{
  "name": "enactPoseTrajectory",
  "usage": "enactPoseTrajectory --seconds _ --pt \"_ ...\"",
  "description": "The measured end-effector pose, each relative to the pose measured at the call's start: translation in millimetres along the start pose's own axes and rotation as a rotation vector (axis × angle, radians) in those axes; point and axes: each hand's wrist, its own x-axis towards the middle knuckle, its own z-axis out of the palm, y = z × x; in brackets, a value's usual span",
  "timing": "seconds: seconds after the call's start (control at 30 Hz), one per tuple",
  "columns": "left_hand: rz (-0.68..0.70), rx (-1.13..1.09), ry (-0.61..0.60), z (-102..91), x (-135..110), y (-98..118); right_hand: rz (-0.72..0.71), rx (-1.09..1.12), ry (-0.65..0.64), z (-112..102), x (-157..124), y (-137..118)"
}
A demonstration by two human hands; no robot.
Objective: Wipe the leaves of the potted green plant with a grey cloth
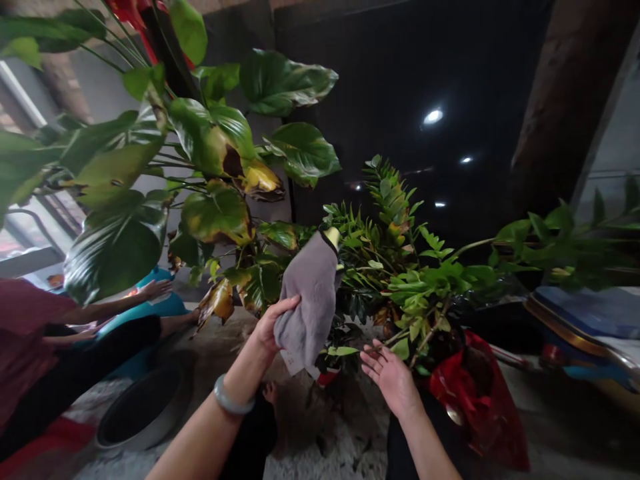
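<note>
A grey cloth [309, 300] hangs bunched in my left hand [273, 327], with the thumb pressed on its side. Something pale yellow-green pokes out at the cloth's top edge; what it is I cannot make out. To the right, my right hand [393, 380] is open, palm turned up and fingers stretched out. Its fingertips lie close to a narrow green leaf [344, 351] and low stems; whether they touch I cannot tell. Just beyond both hands stands a leafy green plant [425, 280] with many small leaflets.
A big-leaved plant [210, 133] with some yellowed, browned leaves fills the upper left. A red plastic bag [480, 400] wraps a pot at right. At left, a person [30, 333] sits by a blue container [165, 303] and a dark basin [140, 407]. A dark glossy panel [390, 80] stands behind.
</note>
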Motion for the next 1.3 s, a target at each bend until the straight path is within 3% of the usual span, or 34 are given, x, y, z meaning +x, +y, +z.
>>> enactPoseTrajectory --seconds 0.1,0.23,0.3,0.37,0.47,0.53,0.63,0.73,0.8,0.87,0.93,1.03,1.1,1.17,1.2,1.3 --pt "0.038 0.065 0.044 11.2 17.9 -19.0 0.004 0.005 0.015 2.8 -1.1 0.0" --pt "-0.076 0.458 -0.077 -11.1 7.6 -62.7 0.045 -0.035 0.014 -1.9 1.5 -0.1" --pt "-0.116 0.579 -0.181 -22.2 -5.7 -63.6 0.064 -0.048 0.018 -5.1 3.2 -0.1" --pt "-0.067 0.564 -0.218 -21.5 -14.8 -47.9 0.054 -0.042 0.02 -6.1 3.6 -0.5" --pt "0.143 0.357 -0.152 -0.9 -11.0 -18.0 0.048 -0.03 0.013 -3.3 1.3 -2.1" --pt "0.247 0.219 -0.09 14.1 1.3 -12.1 0.057 -0.021 0.014 -1.0 -0.6 -3.3" --pt "0.239 0.278 -0.018 19.4 18.9 -33.9 0.049 -0.016 0.016 -1.4 -2.0 -4.2" --pt "0.131 0.62 -0.026 -0.3 16.2 -66.6 0.062 -0.054 0.007 -6.7 -1.2 -4.2" --pt "0.061 0.732 -0.091 -19.8 0.8 -73.9 0.082 -0.08 0.012 -10.8 -0.2 -4.0" --pt "0.019 0.67 -0.145 -36.7 -19.3 -62.1 0.083 -0.073 0.024 -13.6 1.0 -4.0" --pt "0.07 0.513 -0.108 -46.8 -35.9 -35.9 0.081 -0.058 0.018 -14.6 2.2 -4.0" --pt "0.23 0.151 0.157 -48.1 -41.8 4.6 0.095 -0.066 -0.009 -12.9 3.6 -3.8" --pt "0.306 -0.089 0.329 -43.4 -33.4 14.4 0.087 -0.067 -0.01 -10.1 3.3 -3.3" --pt "0.303 -0.209 0.432 -38.9 -22.7 2.9 0.06 -0.054 -0.007 -6.7 1.6 -2.7" --pt "0.237 -0.208 0.443 -38.0 -19.2 -10.2 0.049 -0.046 -0.008 -5.1 0.5 -2.5" --pt "-0.124 -0.014 0.297 -43.7 -23.5 -61.6 0.032 -0.034 0.014 -2.6 -2.3 -1.8"
